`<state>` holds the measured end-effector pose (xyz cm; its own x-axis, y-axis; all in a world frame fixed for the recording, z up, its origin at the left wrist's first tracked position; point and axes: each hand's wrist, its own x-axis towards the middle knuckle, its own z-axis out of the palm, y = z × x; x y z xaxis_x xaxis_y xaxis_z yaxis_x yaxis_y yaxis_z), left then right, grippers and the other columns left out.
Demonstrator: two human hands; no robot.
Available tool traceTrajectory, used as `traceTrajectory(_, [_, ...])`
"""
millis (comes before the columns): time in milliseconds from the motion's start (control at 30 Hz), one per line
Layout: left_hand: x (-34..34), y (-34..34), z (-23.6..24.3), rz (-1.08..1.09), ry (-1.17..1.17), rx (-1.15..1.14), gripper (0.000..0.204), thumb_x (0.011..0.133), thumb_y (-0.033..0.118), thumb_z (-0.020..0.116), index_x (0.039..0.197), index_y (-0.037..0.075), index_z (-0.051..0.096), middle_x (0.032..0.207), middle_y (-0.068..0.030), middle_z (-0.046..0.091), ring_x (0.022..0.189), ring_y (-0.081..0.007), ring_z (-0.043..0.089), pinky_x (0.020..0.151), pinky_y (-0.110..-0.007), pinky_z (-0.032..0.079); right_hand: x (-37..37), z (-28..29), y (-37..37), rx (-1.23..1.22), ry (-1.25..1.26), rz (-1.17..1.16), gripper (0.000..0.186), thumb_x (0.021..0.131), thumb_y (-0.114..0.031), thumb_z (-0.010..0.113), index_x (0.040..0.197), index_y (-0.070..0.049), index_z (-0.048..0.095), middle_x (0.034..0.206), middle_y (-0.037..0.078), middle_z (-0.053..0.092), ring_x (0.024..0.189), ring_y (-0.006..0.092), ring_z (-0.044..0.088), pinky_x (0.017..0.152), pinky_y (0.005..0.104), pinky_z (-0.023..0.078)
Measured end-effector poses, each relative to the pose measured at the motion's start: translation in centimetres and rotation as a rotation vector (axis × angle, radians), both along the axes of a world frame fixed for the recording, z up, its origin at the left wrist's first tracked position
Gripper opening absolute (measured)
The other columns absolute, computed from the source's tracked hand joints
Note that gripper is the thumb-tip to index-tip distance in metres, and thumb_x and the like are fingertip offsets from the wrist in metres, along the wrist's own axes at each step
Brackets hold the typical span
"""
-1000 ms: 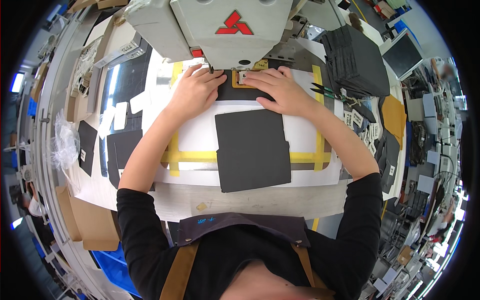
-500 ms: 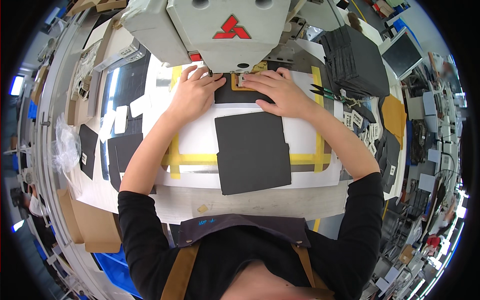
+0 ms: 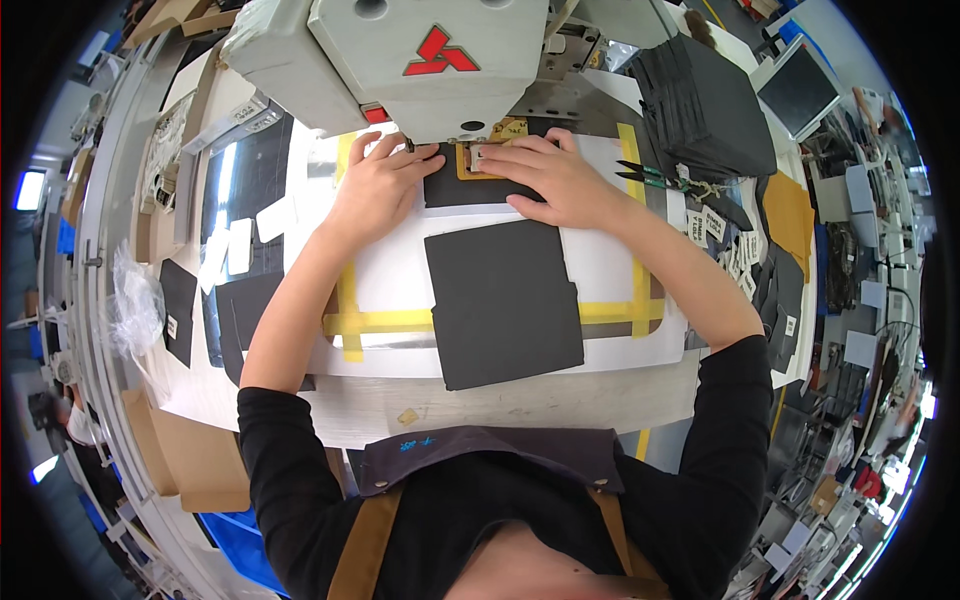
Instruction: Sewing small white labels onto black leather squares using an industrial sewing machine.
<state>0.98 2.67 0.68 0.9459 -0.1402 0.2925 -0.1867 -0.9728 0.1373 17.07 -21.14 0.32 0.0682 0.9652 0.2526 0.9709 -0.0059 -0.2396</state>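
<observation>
Beneath the grey machine head (image 3: pixel 430 105), a black fabric panel (image 3: pixel 442 193) lies flat on the white work surface. My left hand (image 3: pixel 375 190) has its fingers spread, the fingertips resting on the panel's left edge. From the other side my right hand (image 3: pixel 565 185) lies flat over the panel, fingers stretched out. Its fingertips touch a small white label (image 3: pixel 475 154) inside a yellow frame (image 3: pixel 480 177); they partly cover both. Closer to me a second black panel (image 3: pixel 505 305) lies loose, slightly tilted, touched by neither hand.
Yellow tape (image 3: pixel 390 321) crosses the white sheet. Right of my right hand lie green-handled thread snips (image 3: pixel 648 177), a tall stack of black panels (image 3: pixel 705 110) and scattered white labels (image 3: pixel 745 250). White cards (image 3: pixel 240 242) and a plastic bag (image 3: pixel 135 300) are at the left.
The whole view has shifted slightly, with the machine head a little further left and up. Both hands keep the same place on the panel.
</observation>
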Motion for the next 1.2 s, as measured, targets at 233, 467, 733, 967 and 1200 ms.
traceTrajectory(233, [0.9,0.7,0.0,0.004,0.0,-0.012,0.043,0.076,0.001,0.058,0.116,0.013,0.071,0.11,-0.0027,0.067,0.118,-0.0241,0.052,0.104,-0.049,0.033,1.1,-0.5,0.5,-0.016,0.046,-0.001,0.046,0.092,-0.013,0.053,0.138,-0.017,0.054,0.142,0.001,0.052,0.126,0.0202,0.047,0.104,0.043,0.025])
traceTrajectory(467, [2.3,3.1,-2.2,0.06,0.027,0.014,0.039,0.078,0.005,0.057,0.111,0.014,0.074,0.087,-0.0044,0.063,0.101,-0.0241,0.055,0.086,-0.045,0.037,2.2,-0.5,1.1,-0.001,-0.008,-0.016,0.042,0.094,-0.015,0.051,0.136,-0.016,0.054,0.141,0.001,0.053,0.127,0.0181,0.048,0.105,0.0431,0.025])
traceTrajectory(733, [2.0,1.9,-0.7,0.051,0.037,-0.007,0.042,0.078,0.005,0.055,0.113,0.018,0.074,0.086,-0.0029,0.063,0.102,-0.0226,0.056,0.089,-0.043,0.037,2.1,-1.3,0.7,0.09,-0.127,-0.018,0.038,0.092,-0.018,0.055,0.129,-0.013,0.059,0.136,0.001,0.057,0.122,0.017,0.052,0.102,0.0437,0.03])
traceTrajectory(967, [1.7,2.0,-0.2,0.046,0.076,0.05,0.044,0.079,0.004,0.056,0.117,0.018,0.072,0.092,-0.0026,0.063,0.107,-0.021,0.055,0.09,-0.04,0.037,2.2,-0.9,-0.2,0.199,-0.15,0.022,0.026,0.084,-0.014,0.064,0.11,-0.011,0.067,0.123,-0.001,0.065,0.102,0.0179,0.056,0.092,0.0374,0.035])
traceTrajectory(1200, [0.5,1.3,0.4,0.034,0.095,0.027,0.046,0.079,0.003,0.058,0.123,0.013,0.067,0.103,-0.0041,0.063,0.112,-0.0206,0.054,0.095,-0.041,0.037,2.6,0.3,-1.2,0.058,-0.171,0.106,0.027,0.084,-0.022,0.063,0.108,-0.012,0.063,0.128,0.0,0.061,0.104,0.0194,0.054,0.089,0.0353,0.036])
